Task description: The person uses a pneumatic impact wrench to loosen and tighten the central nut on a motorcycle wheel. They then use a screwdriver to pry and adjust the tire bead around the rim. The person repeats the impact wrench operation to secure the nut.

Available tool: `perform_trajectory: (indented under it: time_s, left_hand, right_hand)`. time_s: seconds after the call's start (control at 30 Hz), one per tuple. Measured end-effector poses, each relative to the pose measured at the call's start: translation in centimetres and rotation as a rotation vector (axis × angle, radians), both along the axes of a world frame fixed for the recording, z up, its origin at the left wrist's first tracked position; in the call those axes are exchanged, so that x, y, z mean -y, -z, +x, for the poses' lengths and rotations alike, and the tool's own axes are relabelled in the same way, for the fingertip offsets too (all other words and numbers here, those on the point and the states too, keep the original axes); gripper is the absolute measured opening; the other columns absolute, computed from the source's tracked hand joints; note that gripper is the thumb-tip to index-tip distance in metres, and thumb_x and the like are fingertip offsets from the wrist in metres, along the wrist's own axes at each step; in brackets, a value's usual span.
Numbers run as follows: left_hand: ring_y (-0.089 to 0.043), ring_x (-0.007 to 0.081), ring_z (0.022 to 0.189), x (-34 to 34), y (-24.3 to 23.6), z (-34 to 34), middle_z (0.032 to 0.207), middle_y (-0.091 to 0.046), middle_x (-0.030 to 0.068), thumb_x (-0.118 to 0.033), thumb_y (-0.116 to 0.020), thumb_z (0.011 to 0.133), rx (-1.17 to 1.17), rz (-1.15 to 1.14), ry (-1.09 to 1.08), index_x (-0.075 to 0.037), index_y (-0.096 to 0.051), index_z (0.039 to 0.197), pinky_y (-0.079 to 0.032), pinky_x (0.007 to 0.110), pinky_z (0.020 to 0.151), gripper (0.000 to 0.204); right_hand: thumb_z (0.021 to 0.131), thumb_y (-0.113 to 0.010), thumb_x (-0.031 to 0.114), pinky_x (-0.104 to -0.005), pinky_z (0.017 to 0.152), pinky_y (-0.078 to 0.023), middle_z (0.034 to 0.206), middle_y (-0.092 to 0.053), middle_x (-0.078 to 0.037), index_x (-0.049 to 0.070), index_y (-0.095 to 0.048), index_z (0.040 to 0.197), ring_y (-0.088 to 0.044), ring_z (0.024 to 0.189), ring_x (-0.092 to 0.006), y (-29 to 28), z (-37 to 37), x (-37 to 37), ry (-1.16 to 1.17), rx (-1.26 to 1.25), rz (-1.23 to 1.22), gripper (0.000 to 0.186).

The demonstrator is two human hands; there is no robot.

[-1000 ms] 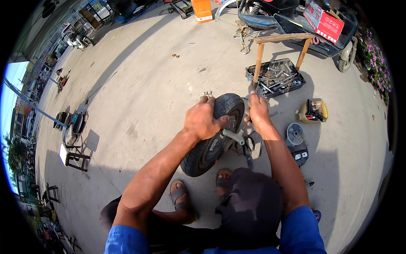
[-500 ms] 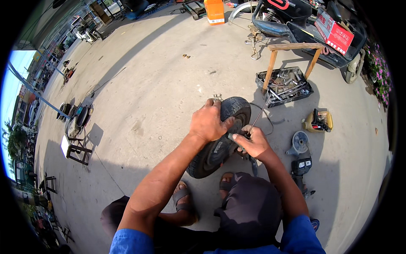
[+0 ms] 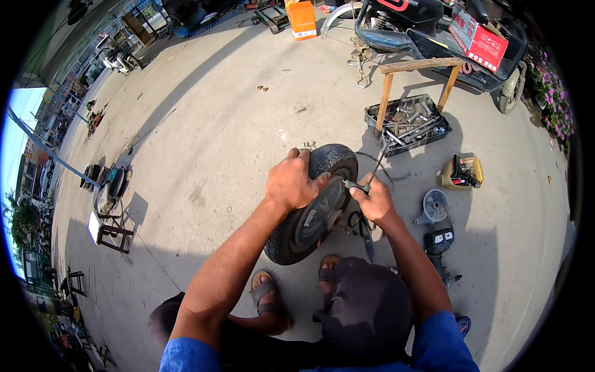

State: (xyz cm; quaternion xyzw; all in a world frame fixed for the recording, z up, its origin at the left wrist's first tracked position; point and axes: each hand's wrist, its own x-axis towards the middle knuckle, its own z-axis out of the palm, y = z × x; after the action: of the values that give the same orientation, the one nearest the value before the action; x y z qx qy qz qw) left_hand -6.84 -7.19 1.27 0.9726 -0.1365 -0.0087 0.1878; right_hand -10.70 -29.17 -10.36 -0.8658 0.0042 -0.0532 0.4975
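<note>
Left hand (image 3: 290,183): grip clasped over upper edge of black wheel (image 3: 310,224). Wheel stands tilted on concrete floor (image 3: 204,136), ahead of sandalled feet (image 3: 271,297). Right hand (image 3: 375,203): grip closed around handle of thin-shafted tool (image 3: 377,165), beside wheel; shaft points away from person. Black toolbox (image 3: 427,143) farther off, filled with metal tools. Yellow container (image 3: 446,180) right of right hand.

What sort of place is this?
Probably an outdoor vehicle-repair yard: your left hand grips a wheel, a black tray holds metal tools, and a scooter stands beyond.
</note>
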Motion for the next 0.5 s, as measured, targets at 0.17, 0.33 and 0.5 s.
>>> perform_trajectory:
  time_s: [0.17,0.33,0.5]
  left_hand:
    - [-0.066,0.0417,0.102,0.0,-0.1,0.0,0.110,-0.065,0.0234,-0.044,-0.071,0.084,-0.012,0.008,0.001,0.003,-0.063,0.121,-0.053,0.048,0.088,0.060]
    - [-0.066,0.0418,0.102,-0.1,-0.2,0.0,0.111,-0.064,0.0235,-0.044,-0.071,0.084,-0.015,-0.003,-0.002,0.003,-0.063,0.122,-0.053,0.048,0.088,0.061]
    - [-0.066,0.0418,0.103,0.1,-0.2,-0.1,0.112,-0.064,0.0238,-0.043,-0.071,0.084,-0.010,0.013,0.003,0.003,-0.063,0.122,-0.053,0.048,0.088,0.060]
  right_hand:
    - [0.086,-0.077,0.019,-0.0444,0.071,-0.049,0.079,-0.065,-0.021,0.001,-0.056,0.094,-0.063,0.074,-0.0383,0.9,0.1,-0.8,0.000,0.038,0.050,0.029]
    - [0.087,-0.076,0.017,-0.0450,0.072,-0.050,0.080,-0.066,-0.021,0.001,-0.056,0.097,-0.065,0.077,-0.0403,0.9,0.1,-1.1,-0.019,0.094,0.003,0.028]
    - [0.090,-0.073,0.019,-0.0500,0.078,-0.051,0.091,-0.068,-0.027,-0.002,-0.055,0.106,-0.065,0.090,-0.0476,1.1,0.5,-1.3,-0.016,0.063,0.003,0.031]
